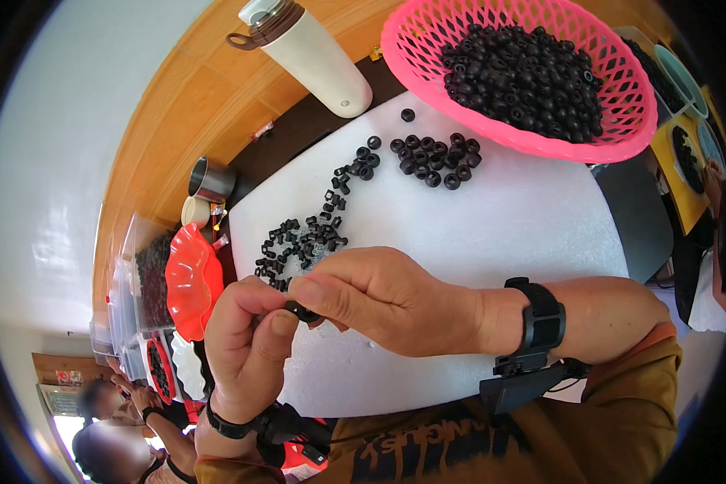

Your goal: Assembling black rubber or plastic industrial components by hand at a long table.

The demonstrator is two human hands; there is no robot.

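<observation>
In front of my chest, both hands meet over the near left part of a white foam-like board (516, 218). My left hand (250, 347) pinches a small black round plastic part (301, 312) between thumb and finger. The closed fingers of my right hand (379, 298) press against the same part from the other side; whether they also hold a smaller piece is hidden. Just beyond the hands lie many small black clip-like pieces (298, 240), scattered in a trail. Farther back, a loose group of black ring-shaped parts (436, 160) rests on the board.
A pink lattice basket (532, 145) full of black round parts stands at the far right. Along the back left are a cream thermos bottle (323, 68), a metal cup (211, 179) and a red scalloped bowl (194, 282). Other people (121, 444) sit at lower left; another's hand (713, 181) shows right.
</observation>
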